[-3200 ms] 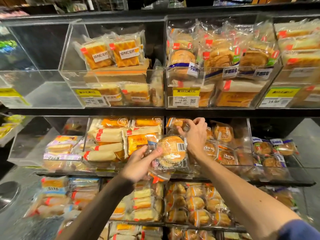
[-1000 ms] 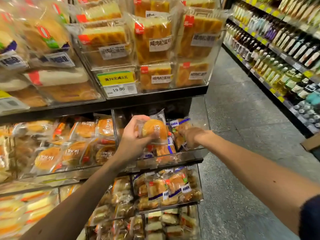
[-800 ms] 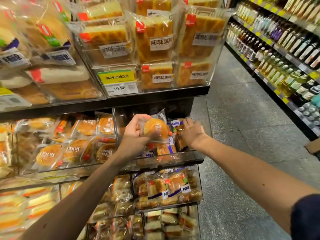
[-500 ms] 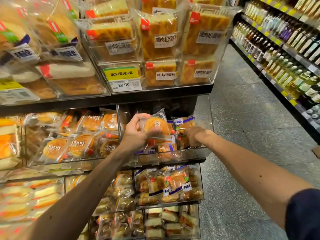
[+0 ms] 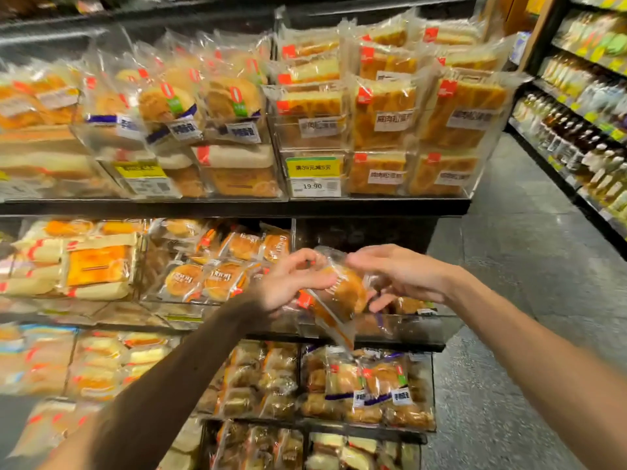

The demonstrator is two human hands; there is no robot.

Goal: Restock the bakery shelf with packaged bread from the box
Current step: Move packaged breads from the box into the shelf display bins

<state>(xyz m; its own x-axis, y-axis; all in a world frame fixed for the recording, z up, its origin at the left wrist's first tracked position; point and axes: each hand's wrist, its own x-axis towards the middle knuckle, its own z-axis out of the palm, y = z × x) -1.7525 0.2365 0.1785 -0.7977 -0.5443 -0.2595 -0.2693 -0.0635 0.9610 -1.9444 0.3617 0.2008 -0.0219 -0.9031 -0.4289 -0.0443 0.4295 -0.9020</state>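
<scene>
As both bare arms stretch toward the bakery shelf (image 5: 237, 208), the left hand (image 5: 291, 283) grips a packaged round bun (image 5: 342, 295), fingers curled over the wrapper's left side. The bun sits tilted in its clear wrapper with a loose plastic tail hanging beneath. It is held in the air just in front of the clear bin (image 5: 424, 329) at the right end of the middle tier, resting on nothing.

Right hand (image 5: 403, 276) is on the other side, fingers spread and mostly straight, tips at the top and right edge of the wrapper. It's blurred there, so I cannot tell whether it pinches the plastic or only touches it.

Low behind that bin's front wall, a few wrapped pastries (image 5: 407, 305) show. In the next bin to the left, similar round buns (image 5: 203, 281) are stacked face out. Up above, wrapped cake slices (image 5: 390, 120) with white labels stand on edge, and a yellow-and-white price tag (image 5: 314, 178) reads 19.90. Under the hands, bread bags with purple bands (image 5: 369, 385) fill a lower bin. Far right, across the grey floor (image 5: 509, 266), stands a rack of bottles (image 5: 576, 130).
</scene>
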